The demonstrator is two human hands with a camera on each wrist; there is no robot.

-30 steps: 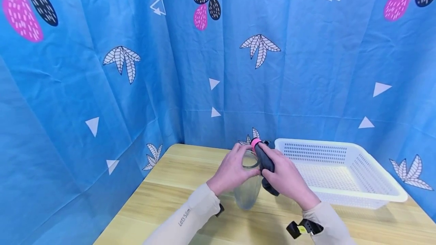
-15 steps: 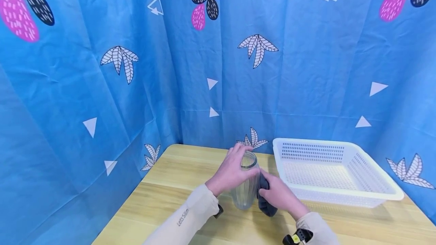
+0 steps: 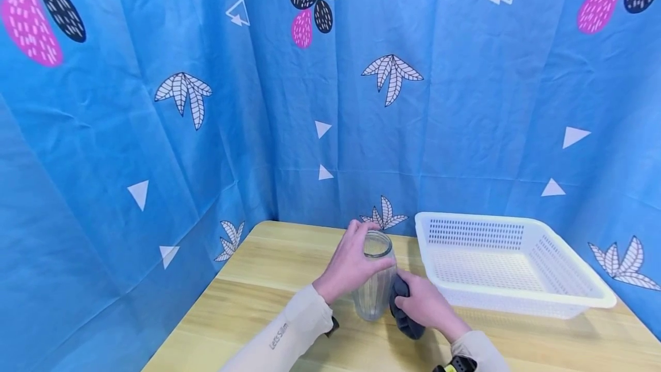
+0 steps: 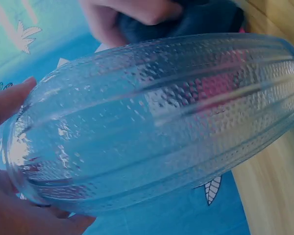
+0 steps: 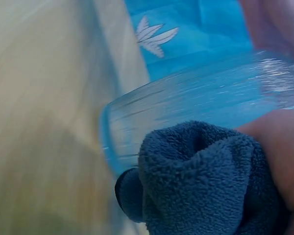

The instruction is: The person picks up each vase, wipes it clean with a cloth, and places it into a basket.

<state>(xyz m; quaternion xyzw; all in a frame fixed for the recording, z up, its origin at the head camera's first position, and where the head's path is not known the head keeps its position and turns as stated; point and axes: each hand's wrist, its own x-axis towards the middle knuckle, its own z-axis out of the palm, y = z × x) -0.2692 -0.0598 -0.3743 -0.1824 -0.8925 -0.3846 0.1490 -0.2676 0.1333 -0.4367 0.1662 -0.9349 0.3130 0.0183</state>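
A clear glass vase (image 3: pixel 373 297) with ribs and a pebbled surface stands nearly upright over the table; whether its base touches the wood cannot be told. My left hand (image 3: pixel 352 263) grips it near the rim, thumb on the near side and fingers round the far side. In my right hand (image 3: pixel 426 302) is a bunched dark grey-blue towelling cloth (image 5: pixel 201 181), held against the vase's right side below the rim. Through the glass in the left wrist view, a pink patch shows near the cloth (image 4: pixel 186 24). The right fingertips are largely hidden behind the cloth.
A white perforated plastic basket (image 3: pixel 516 290) stands to the right of my right hand, close to the back of the wooden table (image 3: pixel 268 263). A blue patterned curtain (image 3: pixel 361 131) hangs behind the table and along its left side.
My right hand has brought the cloth down from the vase's rim along its right side, and the cloth's pink edge is hidden in the head view. My left hand keeps its grip near the rim.
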